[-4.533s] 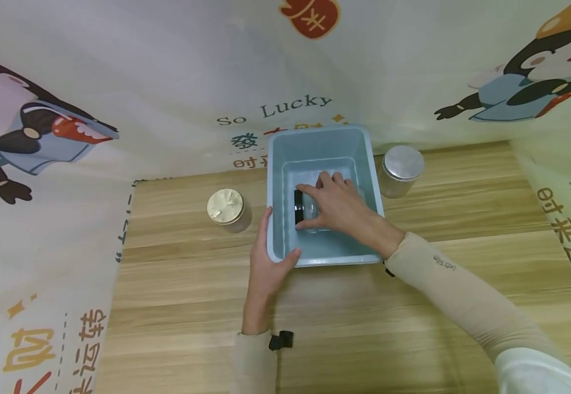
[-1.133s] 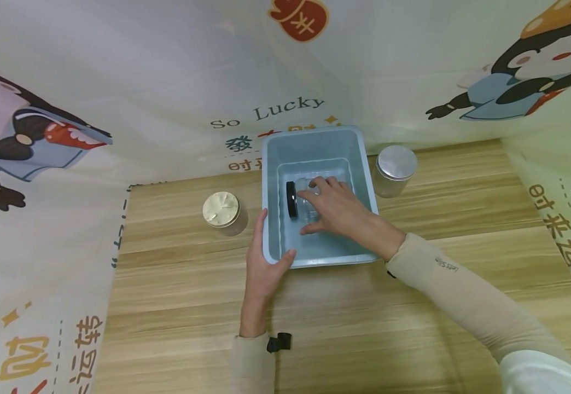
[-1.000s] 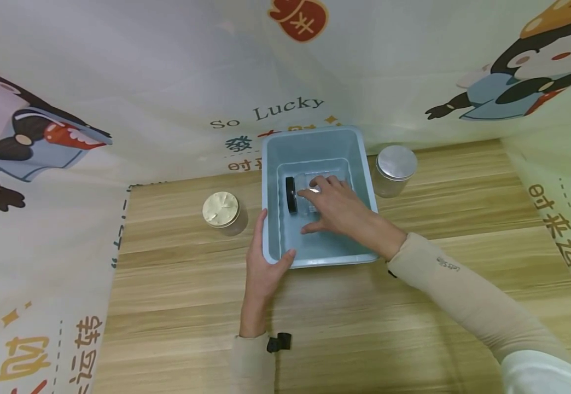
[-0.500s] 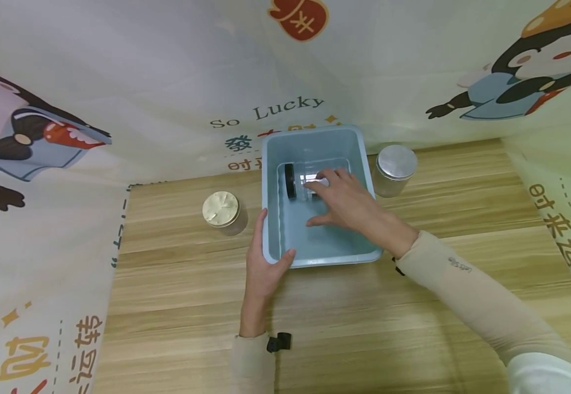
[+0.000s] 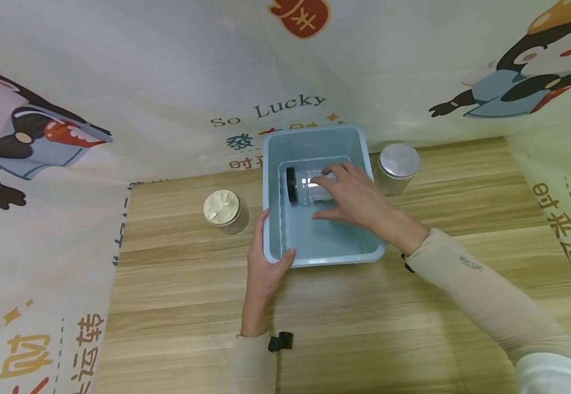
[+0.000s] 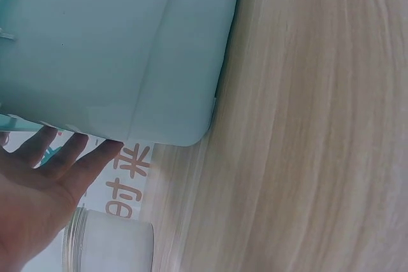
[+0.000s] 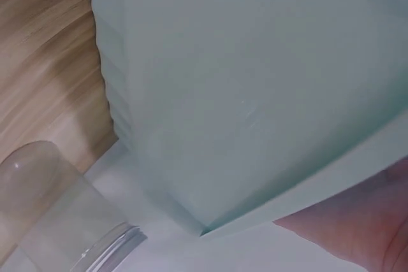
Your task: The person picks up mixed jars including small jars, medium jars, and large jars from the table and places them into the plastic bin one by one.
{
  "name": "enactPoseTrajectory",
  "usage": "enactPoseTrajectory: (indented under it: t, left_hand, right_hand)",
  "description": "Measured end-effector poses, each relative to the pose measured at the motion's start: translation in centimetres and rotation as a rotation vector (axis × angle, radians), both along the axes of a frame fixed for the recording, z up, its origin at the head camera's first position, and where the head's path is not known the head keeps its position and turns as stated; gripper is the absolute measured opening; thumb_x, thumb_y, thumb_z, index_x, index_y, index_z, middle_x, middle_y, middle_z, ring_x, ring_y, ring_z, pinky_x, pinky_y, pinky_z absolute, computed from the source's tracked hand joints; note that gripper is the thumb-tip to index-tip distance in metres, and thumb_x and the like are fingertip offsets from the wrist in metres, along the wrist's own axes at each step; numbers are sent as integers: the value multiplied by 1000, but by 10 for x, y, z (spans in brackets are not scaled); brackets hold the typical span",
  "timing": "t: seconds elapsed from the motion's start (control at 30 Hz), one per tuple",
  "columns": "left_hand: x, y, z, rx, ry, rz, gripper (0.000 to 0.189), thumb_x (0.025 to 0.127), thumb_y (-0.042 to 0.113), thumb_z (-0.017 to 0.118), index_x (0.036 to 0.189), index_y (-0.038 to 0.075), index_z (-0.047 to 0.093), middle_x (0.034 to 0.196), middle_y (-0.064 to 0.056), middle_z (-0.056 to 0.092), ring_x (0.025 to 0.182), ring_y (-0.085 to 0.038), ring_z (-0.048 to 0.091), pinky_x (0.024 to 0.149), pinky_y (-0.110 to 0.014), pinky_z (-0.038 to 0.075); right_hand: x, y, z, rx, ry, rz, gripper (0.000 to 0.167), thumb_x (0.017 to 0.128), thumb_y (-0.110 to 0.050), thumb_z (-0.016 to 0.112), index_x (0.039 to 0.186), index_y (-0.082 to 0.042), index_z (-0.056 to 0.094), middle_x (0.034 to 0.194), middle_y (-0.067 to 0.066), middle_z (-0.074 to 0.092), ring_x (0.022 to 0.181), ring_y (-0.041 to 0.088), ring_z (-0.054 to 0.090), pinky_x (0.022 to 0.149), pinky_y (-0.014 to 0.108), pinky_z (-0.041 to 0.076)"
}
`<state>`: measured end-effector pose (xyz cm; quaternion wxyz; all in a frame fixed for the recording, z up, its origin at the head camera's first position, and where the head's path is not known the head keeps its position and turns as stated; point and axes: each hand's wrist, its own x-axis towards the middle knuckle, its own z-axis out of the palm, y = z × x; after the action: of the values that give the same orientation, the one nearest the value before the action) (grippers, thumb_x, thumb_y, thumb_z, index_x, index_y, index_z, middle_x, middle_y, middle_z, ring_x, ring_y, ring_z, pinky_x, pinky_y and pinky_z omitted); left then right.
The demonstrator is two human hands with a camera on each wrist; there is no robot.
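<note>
A clear jar with a black lid (image 5: 291, 185) lies on its side in a light blue plastic bin (image 5: 332, 258), lid toward the left. Over the jar's right part is my right hand (image 5: 356, 200); its fingers are spread, the fingertips at or just over the clear body and the thumb apart from it. Whether the fingertips touch the jar I cannot tell. My left hand (image 5: 266, 265) holds the bin's near left corner, thumb at the front rim and fingers along the outer side. In the left wrist view, the left hand's fingers (image 6: 67, 164) meet the bin's outer wall.
A jar with a gold lid (image 5: 222, 207) stands on the wooden table (image 5: 187, 306) left of the bin. A silver-lidded clear jar (image 5: 398, 162) stands close to the bin's right side. Behind the table hangs a printed cloth (image 5: 167, 82).
Earlier my right hand gripped the jar at its black lid. It has since loosened and moved right, while the jar has shifted toward the bin's far side. My left hand stays put.
</note>
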<state>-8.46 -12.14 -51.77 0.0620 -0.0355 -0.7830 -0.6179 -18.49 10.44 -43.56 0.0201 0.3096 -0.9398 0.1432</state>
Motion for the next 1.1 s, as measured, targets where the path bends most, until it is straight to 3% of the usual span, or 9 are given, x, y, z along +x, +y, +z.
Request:
enactPoseTrajectory:
  t: [0.23,0.43,0.73,0.97,1.1]
  left_hand:
    - [0,1,1,34,0,1,87,77,33,75,153,20,35,139,-21,51,114,-42,53,92,-51,44]
    - [0,1,1,30,-16,4,86,77,32,76,153,25,35,141,-18,50,116,-39,53,93,-51,43]
    - [2,0,-1,1,-9,15,84,79,39,76,152,26,36,147,-16,45,122,-37,50,96,-53,41]
    - [1,1,0,-12,18,24,83,78,35,73,151,21,37,144,-19,47,118,-38,51,95,-52,41]
    - [1,1,0,-12,23,27,81,78,36,73,150,25,37,143,-19,48,117,-37,51,95,-50,41]
  right_hand:
    - [-2,8,4,-31,19,27,71,77,-58,78,131,-14,63,128,15,58,119,38,52,99,50,43]
    - [-4,17,9,-82,92,67,71,77,-57,78,131,-13,64,126,15,59,117,37,51,101,49,41]
    - [-3,22,7,-124,109,87,69,80,-54,77,132,-11,62,128,15,58,116,37,51,100,49,40]
    - [-3,24,6,-149,106,93,70,78,-55,78,130,-12,63,129,16,57,119,37,49,101,50,40]
    - [-3,27,8,-149,86,83,71,77,-53,80,132,-11,62,131,16,56,122,38,47,103,53,38]
